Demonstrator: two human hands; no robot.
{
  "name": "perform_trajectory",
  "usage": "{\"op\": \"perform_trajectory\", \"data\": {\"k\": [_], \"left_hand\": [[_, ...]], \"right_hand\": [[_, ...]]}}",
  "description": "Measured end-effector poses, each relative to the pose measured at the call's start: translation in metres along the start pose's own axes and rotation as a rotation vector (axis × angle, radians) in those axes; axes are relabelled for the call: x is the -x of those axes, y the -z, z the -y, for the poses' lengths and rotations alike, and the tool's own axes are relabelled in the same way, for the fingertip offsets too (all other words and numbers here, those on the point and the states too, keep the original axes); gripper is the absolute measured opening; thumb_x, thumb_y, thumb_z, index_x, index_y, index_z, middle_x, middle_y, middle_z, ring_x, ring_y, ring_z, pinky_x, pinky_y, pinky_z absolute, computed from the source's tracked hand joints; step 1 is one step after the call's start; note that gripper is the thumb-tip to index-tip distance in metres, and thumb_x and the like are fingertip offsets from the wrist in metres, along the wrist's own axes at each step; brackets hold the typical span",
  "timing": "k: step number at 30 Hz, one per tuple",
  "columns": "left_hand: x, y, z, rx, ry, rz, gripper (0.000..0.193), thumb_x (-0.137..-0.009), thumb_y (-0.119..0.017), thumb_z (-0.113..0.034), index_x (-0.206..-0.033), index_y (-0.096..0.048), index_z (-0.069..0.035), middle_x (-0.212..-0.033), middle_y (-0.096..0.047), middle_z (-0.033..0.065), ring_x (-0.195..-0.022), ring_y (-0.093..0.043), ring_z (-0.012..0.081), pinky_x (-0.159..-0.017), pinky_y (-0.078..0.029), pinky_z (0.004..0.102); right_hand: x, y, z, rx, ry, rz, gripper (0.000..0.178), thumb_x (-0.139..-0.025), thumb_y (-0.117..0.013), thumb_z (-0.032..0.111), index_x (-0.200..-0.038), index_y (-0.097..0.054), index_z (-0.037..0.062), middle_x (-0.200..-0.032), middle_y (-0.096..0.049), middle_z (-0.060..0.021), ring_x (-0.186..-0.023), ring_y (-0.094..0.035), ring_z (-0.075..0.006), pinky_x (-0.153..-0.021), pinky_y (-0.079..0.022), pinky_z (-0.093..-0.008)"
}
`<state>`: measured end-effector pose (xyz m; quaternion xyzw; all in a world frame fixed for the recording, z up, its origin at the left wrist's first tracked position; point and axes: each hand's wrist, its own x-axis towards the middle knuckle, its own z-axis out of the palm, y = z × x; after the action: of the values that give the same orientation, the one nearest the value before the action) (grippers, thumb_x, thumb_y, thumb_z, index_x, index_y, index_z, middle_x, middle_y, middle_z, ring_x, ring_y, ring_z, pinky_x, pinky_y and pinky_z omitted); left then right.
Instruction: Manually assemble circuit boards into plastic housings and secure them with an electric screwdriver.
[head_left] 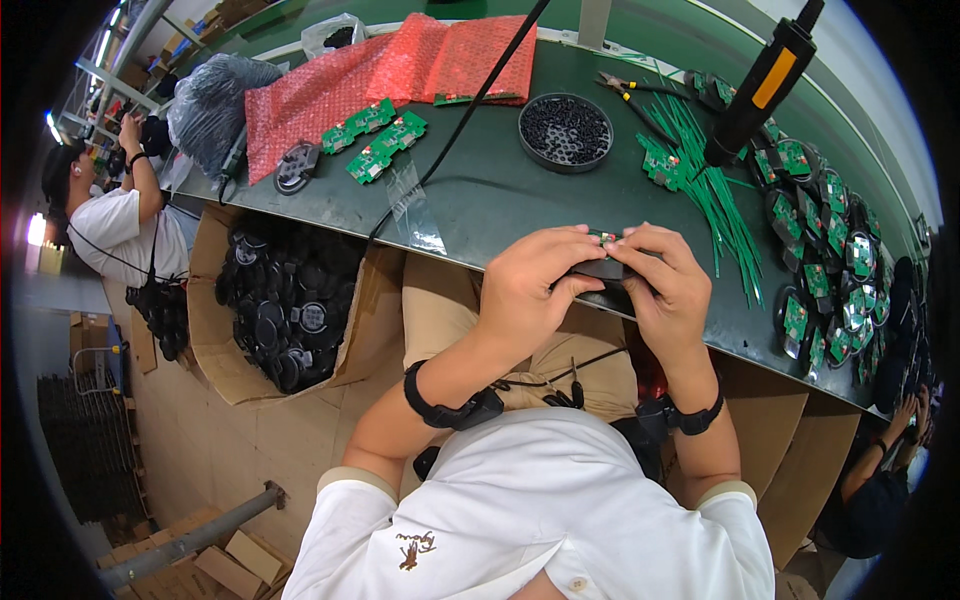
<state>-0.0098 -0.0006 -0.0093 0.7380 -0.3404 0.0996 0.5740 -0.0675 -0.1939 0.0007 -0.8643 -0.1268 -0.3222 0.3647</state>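
Between both hands, at the bench's front edge, is a black plastic housing point(600, 268) with a bit of green circuit board showing at its top. My left hand point(540, 280) is closed on its left side, fingertips over the top and thumb underneath. From the right, my right hand point(662, 280) grips the same part, its fingers pressing the upper edge. The fingers hide most of the part. Beyond them stands a round dish of small black pieces point(566, 132). A loose green circuit board point(662, 165) and green cable ties point(712, 205) lie to the right.
Black housings fitted with green boards point(822, 250) crowd the bench's right end. A black electric screwdriver point(765, 85) hangs above the cable ties, near pliers point(640, 100). Red bubble wrap point(330, 90) and green boards point(388, 147) lie left. Below, a cardboard box point(215, 335) holds black housings.
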Motion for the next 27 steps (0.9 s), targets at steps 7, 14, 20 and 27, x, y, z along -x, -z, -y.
{"op": "perform_trajectory", "data": {"k": [7, 14, 20, 27], "left_hand": [[0.025, -0.005, 0.017, -0.314, -0.203, 0.070, 0.036, -0.071, -0.084, 0.000, -0.106, -0.081, -0.008, -0.121, -0.078, 0.0085, -0.126, -0.072, 0.0324, -0.098, -0.059, 0.0447], [0.030, 0.006, 0.013, -0.373, -0.228, 0.164, 0.052, -0.074, -0.091, -0.036, -0.117, -0.079, -0.010, -0.131, -0.075, 0.0087, -0.131, -0.068, 0.0337, -0.103, -0.056, 0.0522], [0.030, 0.006, 0.008, -0.357, -0.183, 0.153, 0.059, -0.073, -0.092, -0.037, -0.124, -0.078, -0.010, -0.135, -0.072, 0.0121, -0.125, -0.070, 0.0351, -0.107, -0.056, 0.0532], [0.030, 0.002, 0.007, -0.391, -0.130, 0.135, 0.060, -0.072, -0.092, -0.037, -0.124, -0.078, -0.011, -0.132, -0.073, 0.0109, -0.123, -0.072, 0.0329, -0.106, -0.058, 0.0515]], "right_hand": [[0.011, 0.020, 0.004, 0.078, -0.031, 0.282, 0.052, -0.066, -0.088, -0.004, -0.117, -0.079, 0.0052, -0.121, -0.072, -0.0108, -0.117, -0.069, -0.0346, -0.096, -0.059, -0.0447], [0.002, 0.031, 0.005, -0.066, -0.097, 0.317, 0.047, -0.074, -0.092, 0.009, -0.119, -0.079, 0.0055, -0.120, -0.073, -0.0112, -0.113, -0.070, -0.0338, -0.094, -0.058, -0.0403], [-0.003, 0.000, -0.001, -0.005, -0.316, 0.145, 0.023, -0.086, -0.086, 0.009, -0.107, -0.081, 0.0028, -0.096, -0.069, -0.0106, -0.086, -0.069, -0.0285, -0.074, -0.054, -0.0367], [0.000, -0.004, -0.005, 0.039, -0.255, 0.108, 0.016, -0.084, -0.087, 0.008, -0.097, -0.079, 0.0024, -0.094, -0.066, -0.0093, -0.085, -0.066, -0.0280, -0.071, -0.052, -0.0389]]}}
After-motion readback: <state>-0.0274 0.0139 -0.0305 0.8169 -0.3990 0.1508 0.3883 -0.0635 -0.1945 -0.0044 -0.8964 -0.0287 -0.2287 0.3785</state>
